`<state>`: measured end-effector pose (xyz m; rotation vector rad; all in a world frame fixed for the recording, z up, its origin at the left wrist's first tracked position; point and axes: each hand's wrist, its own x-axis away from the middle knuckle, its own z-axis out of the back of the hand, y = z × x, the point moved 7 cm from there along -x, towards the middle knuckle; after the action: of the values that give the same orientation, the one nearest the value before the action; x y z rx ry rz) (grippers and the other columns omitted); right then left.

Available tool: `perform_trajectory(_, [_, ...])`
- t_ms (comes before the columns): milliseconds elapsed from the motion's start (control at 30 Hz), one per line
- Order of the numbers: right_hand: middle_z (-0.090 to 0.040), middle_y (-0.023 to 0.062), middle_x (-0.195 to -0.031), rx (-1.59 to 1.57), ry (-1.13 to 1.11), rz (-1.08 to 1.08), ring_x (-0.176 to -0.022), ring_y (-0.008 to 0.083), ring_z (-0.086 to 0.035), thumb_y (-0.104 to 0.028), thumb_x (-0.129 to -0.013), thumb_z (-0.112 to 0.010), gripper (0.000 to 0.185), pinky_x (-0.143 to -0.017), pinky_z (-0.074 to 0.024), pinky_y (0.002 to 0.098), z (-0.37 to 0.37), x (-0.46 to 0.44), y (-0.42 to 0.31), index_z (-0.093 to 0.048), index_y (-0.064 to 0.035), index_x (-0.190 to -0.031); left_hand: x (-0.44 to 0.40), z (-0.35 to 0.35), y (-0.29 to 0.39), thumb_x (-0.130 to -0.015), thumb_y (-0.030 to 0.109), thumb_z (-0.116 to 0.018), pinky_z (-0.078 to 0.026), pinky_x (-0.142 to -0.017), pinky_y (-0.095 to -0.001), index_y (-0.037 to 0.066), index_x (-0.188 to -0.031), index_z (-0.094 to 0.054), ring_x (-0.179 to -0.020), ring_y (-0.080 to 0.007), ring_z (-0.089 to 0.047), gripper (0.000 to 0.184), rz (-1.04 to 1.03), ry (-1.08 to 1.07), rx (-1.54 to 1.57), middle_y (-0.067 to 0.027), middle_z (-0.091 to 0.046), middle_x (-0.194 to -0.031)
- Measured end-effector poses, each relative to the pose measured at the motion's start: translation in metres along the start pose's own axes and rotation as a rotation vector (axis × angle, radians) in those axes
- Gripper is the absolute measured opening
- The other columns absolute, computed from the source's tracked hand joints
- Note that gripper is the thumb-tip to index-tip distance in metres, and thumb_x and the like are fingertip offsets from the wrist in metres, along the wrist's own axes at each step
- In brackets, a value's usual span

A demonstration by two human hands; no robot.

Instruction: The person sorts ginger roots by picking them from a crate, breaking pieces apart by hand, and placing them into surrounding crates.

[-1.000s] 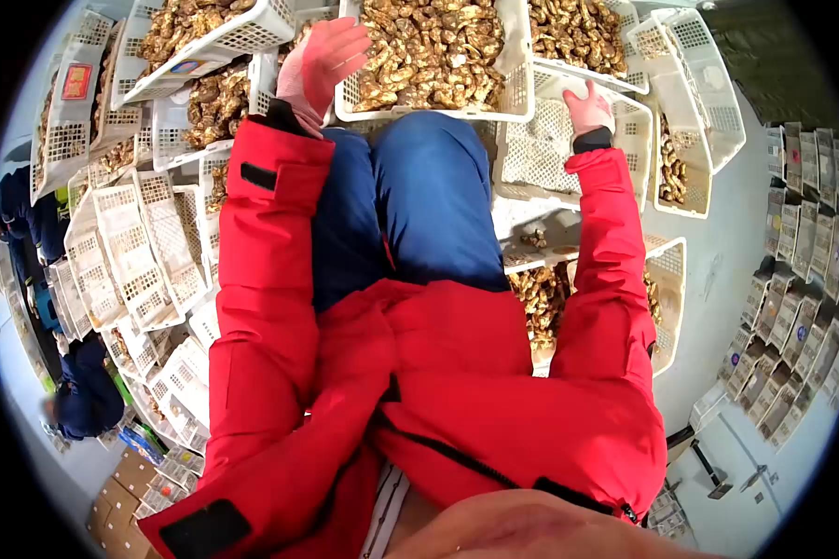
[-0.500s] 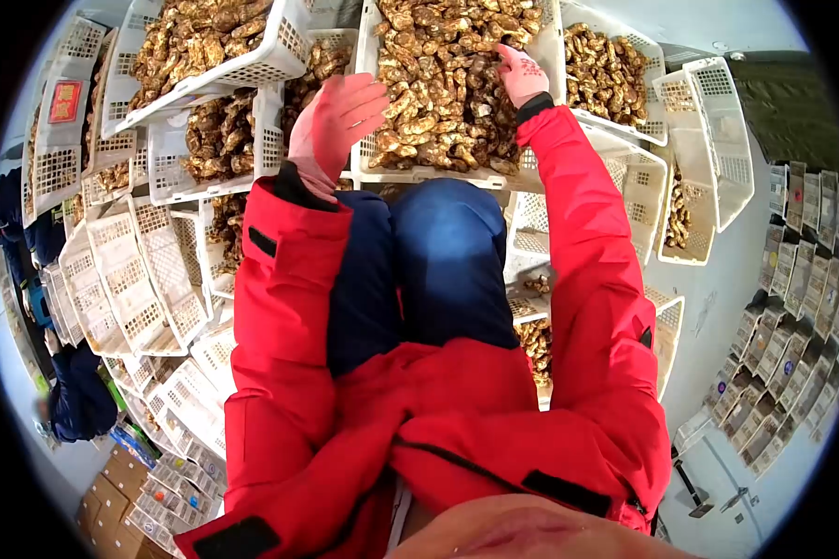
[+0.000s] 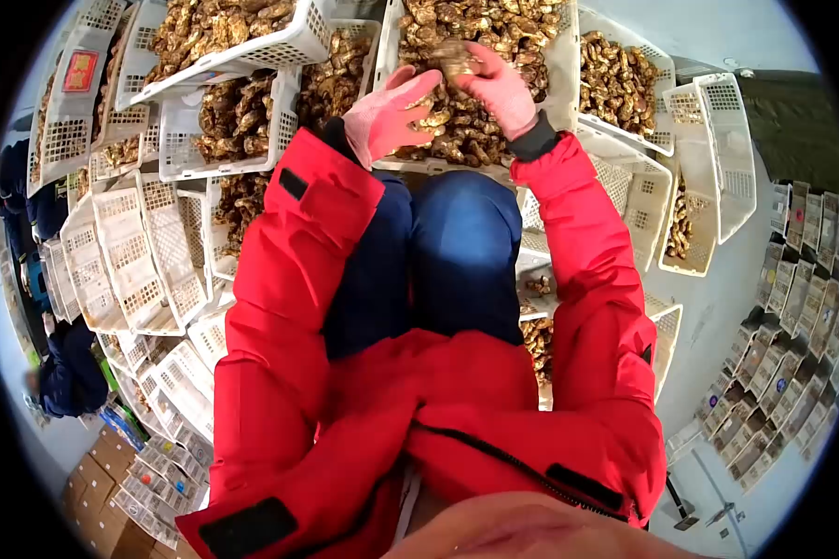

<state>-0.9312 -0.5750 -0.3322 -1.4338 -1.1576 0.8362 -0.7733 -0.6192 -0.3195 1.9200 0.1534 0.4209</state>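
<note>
Both my hands wear pink gloves and are over the large white crate (image 3: 565,84) of brown knobbly pieces (image 3: 494,33) beyond my knees. My left hand (image 3: 391,116) is at the crate's near left part, its fingers apart and nothing in them. To its right, my right hand (image 3: 500,95) pinches a brown piece (image 3: 453,60) at its fingertips. That piece is blurred and lies just above the others, close to my left fingertips.
Crates of similar pieces stand left (image 3: 182,140) and right (image 3: 664,93) of the large one. Stacked empty crates (image 3: 126,252) are at the far left, near a person in dark clothes (image 3: 70,373). More crates (image 3: 783,391) line the right side. A partly filled crate (image 3: 667,331) is beside my right arm.
My right hand has gone from a nearly empty crate on the right to the large crate and now pinches a piece. My left hand has moved right and down, staying open.
</note>
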Motion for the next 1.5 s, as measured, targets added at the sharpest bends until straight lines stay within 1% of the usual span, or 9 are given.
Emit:
perform_trajectory(133, [-0.059, 0.0064, -0.100, 0.257, -0.057, 0.041, -0.091, 0.0127, -0.054, -0.019, -0.081, -0.061, 0.049, -0.080, -0.0433, 0.0241, -0.011, -0.018, -0.019, -0.046, 0.0007, -0.123, 0.021, 0.028, 0.005, -0.089, 0.015, -0.045, -0.035, -0.096, -0.0411, 0.007, -0.131, -0.031, -0.116, -0.0252, -0.042, 0.045, -0.091, 0.050, -0.347, -0.0090, -0.044, -0.126])
perform_trajectory(200, [-0.060, 0.0078, -0.099, 0.354, 0.144, 0.030, -0.089, 0.0118, -0.056, -0.017, -0.082, -0.059, 0.039, -0.078, -0.0442, 0.0235, 0.031, -0.049, 0.030, -0.052, -0.0005, -0.116, 0.046, 0.043, 0.006, -0.090, 0.013, -0.048, -0.039, -0.092, -0.0369, 0.003, -0.126, -0.039, -0.106, -0.0220, -0.050, 0.038, 0.103, 0.465, 0.790, -0.0099, -0.052, -0.117])
perform_trajectory(267, [-0.060, 0.0108, -0.103, 0.521, 0.140, -0.263, -0.093, 0.0147, -0.057, -0.015, -0.081, -0.058, 0.041, -0.081, -0.0438, 0.0243, 0.042, -0.068, 0.074, -0.050, -0.0008, -0.118, 0.076, 0.093, -0.012, -0.084, 0.014, -0.060, -0.051, -0.073, -0.0292, 0.003, -0.103, -0.054, -0.083, -0.0184, -0.055, 0.023, -0.005, 0.454, 0.850, -0.0075, -0.057, -0.096])
perform_trajectory(467, [-0.053, 0.0117, -0.116, 1.327, 0.308, -0.236, -0.103, 0.0277, -0.054, -0.045, -0.075, -0.060, 0.066, -0.085, -0.0447, 0.0359, -0.008, -0.113, 0.065, -0.039, -0.0126, -0.128, 0.147, 0.198, -0.033, -0.083, 0.036, -0.059, -0.040, -0.095, -0.0446, 0.013, -0.130, -0.034, -0.122, -0.0284, -0.035, 0.059, 0.034, 1.169, 1.282, -0.0157, -0.034, -0.133])
perform_trajectory(600, [-0.060, 0.0113, -0.103, 0.933, 0.386, -0.049, -0.088, 0.0258, -0.060, -0.027, -0.080, -0.058, 0.046, -0.078, -0.0470, 0.0367, 0.005, -0.113, 0.066, -0.049, -0.0088, -0.122, 0.074, 0.125, -0.009, -0.088, 0.033, -0.051, -0.035, -0.098, -0.0421, 0.002, -0.132, -0.029, -0.119, -0.0296, -0.041, 0.058, 0.008, 0.592, 0.859, -0.0165, -0.039, -0.132])
perform_trajectory(667, [-0.060, 0.0111, -0.099, -0.044, 0.148, -0.126, -0.081, 0.0208, -0.062, -0.015, -0.081, -0.057, 0.045, -0.070, -0.0480, 0.0296, 0.005, -0.096, 0.076, -0.045, -0.0027, -0.123, 0.038, 0.077, 0.012, -0.091, 0.024, -0.045, -0.040, -0.094, -0.0375, 0.000, -0.124, -0.041, -0.110, -0.0259, -0.050, 0.041, 0.084, 0.291, 0.551, -0.0146, -0.051, -0.120])
perform_trajectory(800, [-0.056, 0.0136, -0.107, -0.604, -0.224, -0.083, -0.094, 0.0213, -0.059, -0.015, -0.089, -0.051, 0.050, -0.078, -0.0483, 0.0281, -0.029, -0.039, 0.009, -0.029, -0.0026, -0.133, 0.001, 0.041, 0.018, -0.089, 0.022, -0.049, -0.046, -0.077, -0.0292, 0.003, -0.117, -0.049, -0.096, -0.0195, -0.056, 0.033, 0.163, 0.285, 0.243, -0.0086, -0.057, -0.108])
perform_trajectory(1267, [-0.058, 0.0087, -0.106, -0.460, -0.290, 0.011, -0.075, 0.0081, -0.053, -0.022, -0.086, -0.054, 0.053, -0.061, -0.0406, 0.0177, -0.050, 0.011, -0.058, -0.034, -0.0040, -0.132, 0.014, -0.009, 0.044, -0.092, 0.023, -0.044, -0.045, -0.084, -0.0305, -0.002, -0.120, -0.044, -0.100, -0.0230, -0.056, 0.037, 0.048, 0.255, 0.237, -0.0126, -0.055, -0.115])
perform_trajectory(1500, [-0.046, 0.0128, -0.121, -0.646, -0.219, 0.101, -0.114, 0.0214, -0.044, -0.014, -0.087, -0.050, 0.052, -0.095, -0.0350, 0.0306, -0.062, 0.016, -0.052, -0.029, -0.0012, -0.132, 0.009, -0.016, 0.036, -0.093, 0.033, -0.041, -0.043, -0.089, -0.0380, -0.001, -0.121, -0.042, -0.104, -0.0297, -0.054, 0.044, 0.241, 0.269, 0.439, -0.0200, -0.054, -0.111])
